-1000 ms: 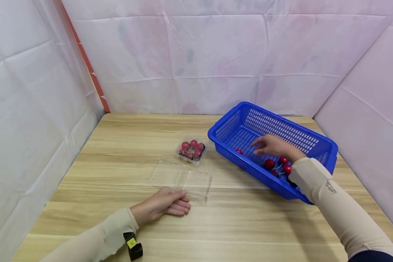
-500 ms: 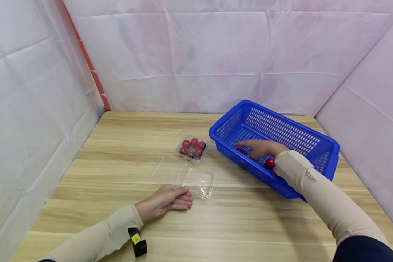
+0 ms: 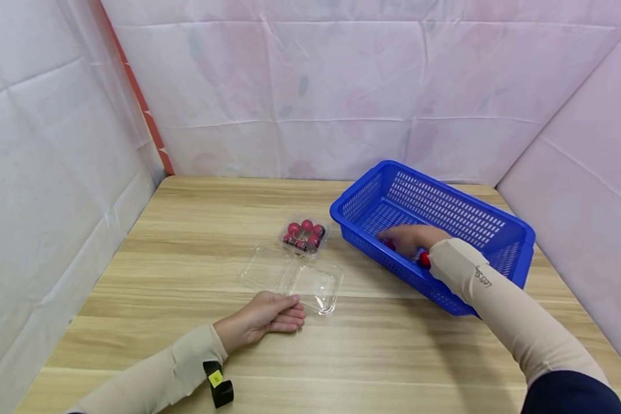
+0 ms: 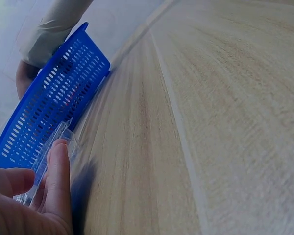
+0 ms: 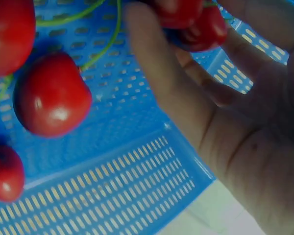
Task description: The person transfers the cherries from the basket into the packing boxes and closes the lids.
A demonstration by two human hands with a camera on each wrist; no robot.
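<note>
Inside the blue basket (image 3: 497,221), my right hand (image 3: 411,238) reaches down among red cherries with green stems. In the right wrist view its thumb and fingers close around a pair of cherries (image 5: 203,32); the fingertips are partly hidden. Another cherry (image 5: 54,95) lies loose on the basket floor. My left hand (image 3: 264,316) rests on the table, fingers nearly straight and thumb on top, at the near edge of an open clear plastic clamshell box (image 3: 315,284). In the left wrist view that box (image 4: 63,134) shows just past the fingertips; whether they touch it I cannot tell.
Behind the open box stands a second clear box (image 3: 304,234) holding several cherries. The wooden table (image 3: 372,356) is enclosed by pale cloth walls (image 3: 310,98) at the back and both sides. A black strap (image 3: 219,385) is on the left wrist.
My right hand has lowered into the basket, first toward its left end, and now closes around cherries there. The left hand has shifted slightly right beside the open box.
</note>
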